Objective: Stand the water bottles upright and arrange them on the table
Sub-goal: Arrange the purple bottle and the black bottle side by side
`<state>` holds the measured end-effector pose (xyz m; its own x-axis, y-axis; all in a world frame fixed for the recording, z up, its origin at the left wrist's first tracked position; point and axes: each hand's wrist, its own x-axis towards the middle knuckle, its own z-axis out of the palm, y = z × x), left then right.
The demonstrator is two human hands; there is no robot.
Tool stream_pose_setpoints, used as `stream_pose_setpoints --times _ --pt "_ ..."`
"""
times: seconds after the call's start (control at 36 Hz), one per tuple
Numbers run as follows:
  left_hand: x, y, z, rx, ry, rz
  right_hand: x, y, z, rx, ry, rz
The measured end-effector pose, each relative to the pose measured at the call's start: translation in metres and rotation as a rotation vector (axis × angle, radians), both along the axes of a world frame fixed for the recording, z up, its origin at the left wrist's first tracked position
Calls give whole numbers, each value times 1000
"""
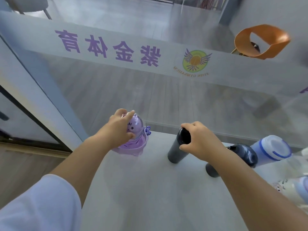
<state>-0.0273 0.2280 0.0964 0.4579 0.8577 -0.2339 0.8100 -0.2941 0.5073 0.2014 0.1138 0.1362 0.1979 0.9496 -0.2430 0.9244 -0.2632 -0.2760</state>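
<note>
Sleeve (38, 205) | left hand (118, 127) – purple bottle (137, 125), table (150, 189) edge | right hand (201, 140) – dark bottle (175, 150)

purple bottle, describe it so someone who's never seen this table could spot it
Start at the grey table against the glass wall. At its far left corner, in the left hand, is the purple bottle. Unlike the slim dark bottle beside it, it is squat, translucent lilac, with a domed lid bearing a cartoon face.
</note>
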Motion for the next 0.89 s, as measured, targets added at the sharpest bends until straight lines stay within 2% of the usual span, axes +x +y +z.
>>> stream_pose_setpoints --times 0.58,0.89 --pt "11 17 -5 73 -67 -4 -7 49 -4 35 -12 84" --pt "9 13 -2 110 10 -29 -3 50 -3 -17 -32 121"
